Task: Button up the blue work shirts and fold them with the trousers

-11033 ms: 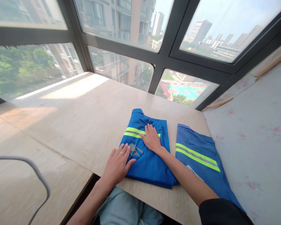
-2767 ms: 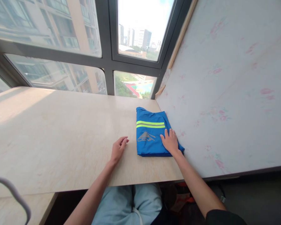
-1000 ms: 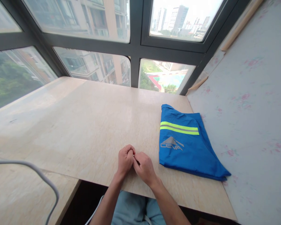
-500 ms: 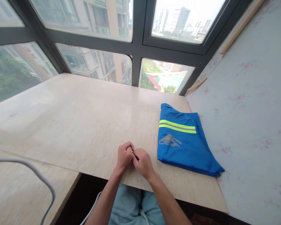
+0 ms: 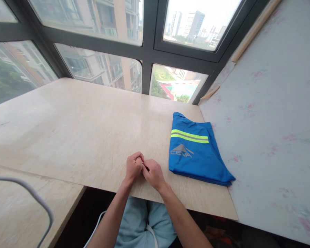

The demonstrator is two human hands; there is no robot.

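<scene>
A folded blue garment (image 5: 196,155) with yellow-green reflective stripes and a grey logo lies on the beige table (image 5: 80,127), close to the right wall. My left hand (image 5: 133,166) and my right hand (image 5: 153,174) rest together near the table's front edge, left of the garment and apart from it. Both hands are curled into loose fists with their fingertips touching each other. I cannot make out anything held between the fingers.
A pale flowered wall panel (image 5: 268,113) rises along the table's right side. Dark-framed windows (image 5: 147,51) run behind the table. A grey curved tube (image 5: 33,199) shows at the lower left over a lower tabletop. My legs (image 5: 142,227) are under the table edge.
Eleven seconds ago both hands lay flat on the garment, then it lay by the wall. Over the last second the hands stay clasped together; only the view has shifted slightly.
</scene>
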